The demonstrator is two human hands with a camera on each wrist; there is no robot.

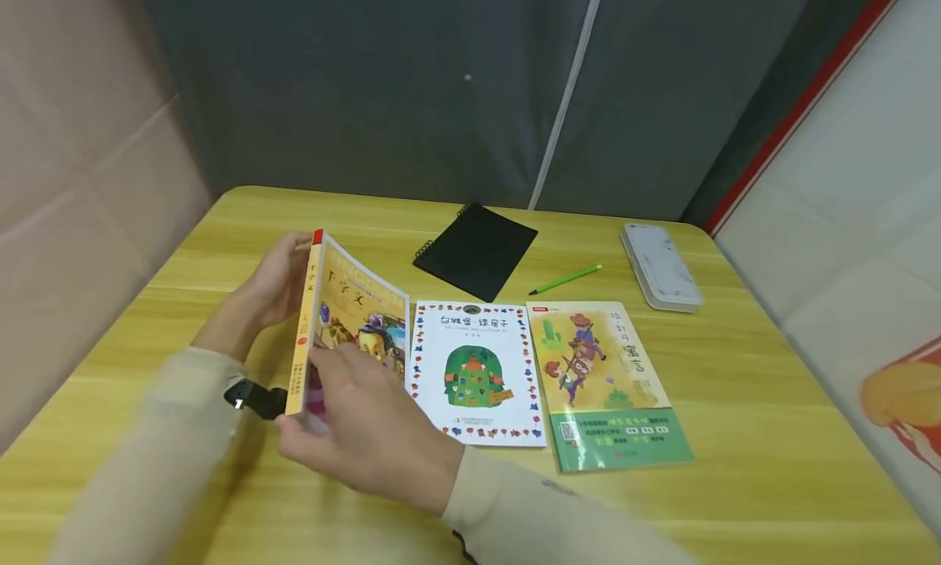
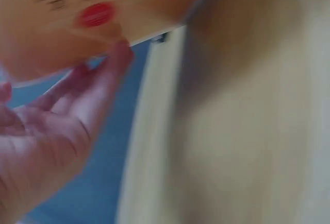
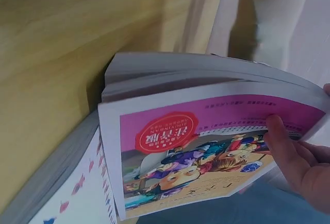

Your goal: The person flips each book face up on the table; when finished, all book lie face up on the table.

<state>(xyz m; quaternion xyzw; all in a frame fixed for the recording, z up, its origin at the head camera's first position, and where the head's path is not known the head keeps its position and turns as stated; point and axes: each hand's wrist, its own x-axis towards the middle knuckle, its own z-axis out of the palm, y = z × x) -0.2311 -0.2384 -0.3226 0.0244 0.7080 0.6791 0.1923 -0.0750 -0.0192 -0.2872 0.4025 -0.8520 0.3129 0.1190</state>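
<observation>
**Orange book held on edge at desk's 9 o'clock, both hands on it**

Orange book: thick softcover, glossy cover, standing tilted with its spine up at the 9 o'clock side of the desk. Spine is yellow-orange with a red block at the top and small vertical print, too small to read. Front cover shows cartoon figures and large Chinese characters. Right wrist view shows a magenta band and a red oval badge with white Chinese characters, plus the grey page block fanned slightly open.

Left hand: behind the book at its far end, fingers straight and pressing flat against the orange back cover next to a red oval mark. Left wrist view is blurred; print there unreadable.

Right hand: on the near end, fingers curled over the front cover, thumb lying on the cover edge.

Just beside it at 3 o'clock, flat: white book, border of small red and blue shapes, green dome picture, Chinese title. Next right, touching edge to edge: green book, cowboy cartoon, green lower panel with a QR code.

Toward 12 o'clock: black spiral notebook, matte cover. Green pencil lies near it. White rounded case at 2 o'clock. Desk surface is pale yellow wood-grain laminate.
</observation>
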